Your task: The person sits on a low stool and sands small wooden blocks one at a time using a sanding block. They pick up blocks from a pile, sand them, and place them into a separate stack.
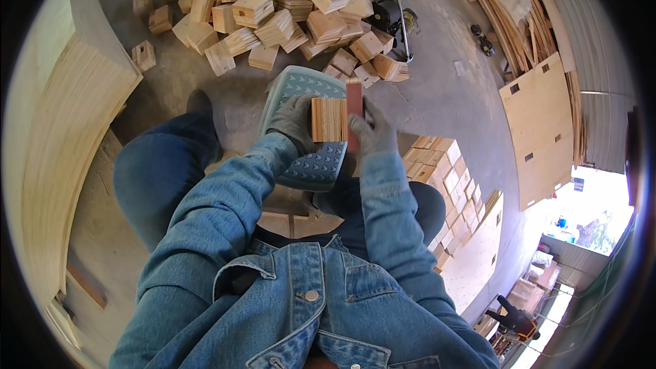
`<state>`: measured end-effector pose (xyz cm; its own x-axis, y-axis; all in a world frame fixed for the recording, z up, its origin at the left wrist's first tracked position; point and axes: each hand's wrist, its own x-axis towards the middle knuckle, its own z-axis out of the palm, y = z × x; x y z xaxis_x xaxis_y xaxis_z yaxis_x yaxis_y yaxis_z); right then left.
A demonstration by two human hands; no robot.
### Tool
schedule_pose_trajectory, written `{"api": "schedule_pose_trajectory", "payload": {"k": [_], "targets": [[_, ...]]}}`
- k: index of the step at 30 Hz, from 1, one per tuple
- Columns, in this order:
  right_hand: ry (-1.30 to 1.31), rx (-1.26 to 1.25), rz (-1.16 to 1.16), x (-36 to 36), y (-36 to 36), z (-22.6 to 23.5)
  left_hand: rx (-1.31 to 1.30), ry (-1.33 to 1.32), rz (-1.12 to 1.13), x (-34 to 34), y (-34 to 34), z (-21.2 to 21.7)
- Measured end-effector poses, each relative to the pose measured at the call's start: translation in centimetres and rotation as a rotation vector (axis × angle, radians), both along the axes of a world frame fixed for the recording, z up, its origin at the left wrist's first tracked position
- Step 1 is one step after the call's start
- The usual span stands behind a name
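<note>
In a grey work glove, my left hand is closed round the left side of a layered plywood block. The block is held above a pale green plastic stool with a patterned top. My right hand, gloved too, grips a flat reddish-brown sanding block from its right side. That sanding block stands on edge against the right face of the plywood block. Part of the stool is hidden under my hands and the blocks.
A big heap of loose plywood blocks lies on the floor ahead. Neatly stacked blocks stand beside my right knee. Dark tools lie by the heap. Large curved-looking panels rise at left; boards lean at right.
</note>
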<state>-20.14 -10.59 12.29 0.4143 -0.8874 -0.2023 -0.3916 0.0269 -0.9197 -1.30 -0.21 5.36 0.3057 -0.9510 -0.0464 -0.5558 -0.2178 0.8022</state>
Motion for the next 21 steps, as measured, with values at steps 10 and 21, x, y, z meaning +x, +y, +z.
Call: {"api": "schedule_pose_trajectory", "payload": {"k": [10,21], "targets": [[0.507,-0.681,0.127,-3.6,8.5,2.1,-0.082,-0.033,0.006,-0.4,-0.1,-1.3],[0.844,-0.746,0.210,6.3,-1.6,3.2,-0.148,0.014,0.046,-0.7,-0.6,-2.2]]}}
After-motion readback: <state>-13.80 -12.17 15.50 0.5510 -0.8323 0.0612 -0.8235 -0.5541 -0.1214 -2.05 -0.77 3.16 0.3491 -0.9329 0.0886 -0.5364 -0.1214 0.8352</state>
